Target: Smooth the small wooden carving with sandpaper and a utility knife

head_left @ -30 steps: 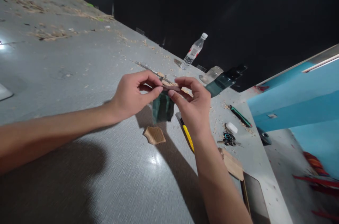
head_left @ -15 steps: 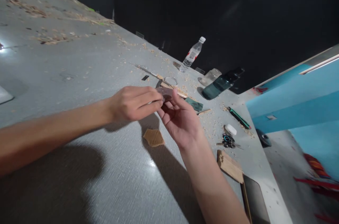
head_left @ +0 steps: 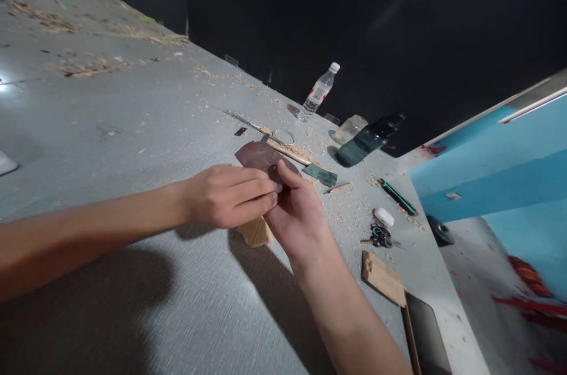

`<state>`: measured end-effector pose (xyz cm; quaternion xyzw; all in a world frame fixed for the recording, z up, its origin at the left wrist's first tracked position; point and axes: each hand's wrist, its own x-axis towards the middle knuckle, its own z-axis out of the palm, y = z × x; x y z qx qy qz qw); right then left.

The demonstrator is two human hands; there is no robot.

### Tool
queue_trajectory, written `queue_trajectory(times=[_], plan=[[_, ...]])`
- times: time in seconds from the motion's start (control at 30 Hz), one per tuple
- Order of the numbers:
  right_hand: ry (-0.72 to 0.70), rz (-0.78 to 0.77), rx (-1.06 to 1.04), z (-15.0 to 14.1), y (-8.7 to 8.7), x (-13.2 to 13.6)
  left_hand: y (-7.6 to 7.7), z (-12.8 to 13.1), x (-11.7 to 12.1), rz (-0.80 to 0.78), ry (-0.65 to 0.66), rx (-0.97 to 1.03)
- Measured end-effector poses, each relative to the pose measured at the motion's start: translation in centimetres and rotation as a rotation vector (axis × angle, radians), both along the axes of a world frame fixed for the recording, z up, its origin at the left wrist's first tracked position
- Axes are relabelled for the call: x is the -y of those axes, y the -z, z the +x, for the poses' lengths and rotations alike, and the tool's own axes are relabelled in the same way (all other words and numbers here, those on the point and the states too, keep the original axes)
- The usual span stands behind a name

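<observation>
A curved, reddish-brown sheet of sandpaper sticks up between my two hands, above the table. My left hand reaches in from the left, its fingers closed on the lower edge of the sheet. Palm up and thumb on top, my right hand grips the sheet's right part; its other fingers are mostly hidden under the left fingertips. Just below the hands lies a small brown piece of wood, partly covered by my left hand. Beyond the sheet are a wooden-handled tool and a dark green scrap.
A water bottle, a clear jar and a dark bottle stand by the black wall. To the right lie a green-black cutter, keys, a white case and a wooden block. Wood shavings litter the table.
The sandpaper has turned from its dark green side to its reddish-brown side. My right hand has rolled palm up, and both hands have come lower and closer together.
</observation>
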<state>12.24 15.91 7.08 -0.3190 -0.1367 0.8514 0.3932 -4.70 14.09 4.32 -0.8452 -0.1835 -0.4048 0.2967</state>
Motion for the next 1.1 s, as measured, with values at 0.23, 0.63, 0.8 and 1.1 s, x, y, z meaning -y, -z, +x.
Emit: queue_trajectory(times=[0.23, 0.63, 0.8, 1.1], plan=[[-0.027, 0.090, 0.033, 0.7, 0.9, -1.0, -0.1, 0.0, -0.5, -0.063, 0.006, 0.023], [0.135, 0.194, 0.078, 1.5, -2.8, -1.5, -0.5, -0.4, -2.3, -0.967, 0.184, 1.269], [0.133, 0.185, 0.088, 1.8, -2.6, -1.6, -1.0, -0.1, -2.7, -1.207, 0.226, 1.432], [0.087, 0.141, 0.044, 1.7, -3.2, -1.1, -0.8, 0.3, -2.5, -1.357, 0.282, 1.496]])
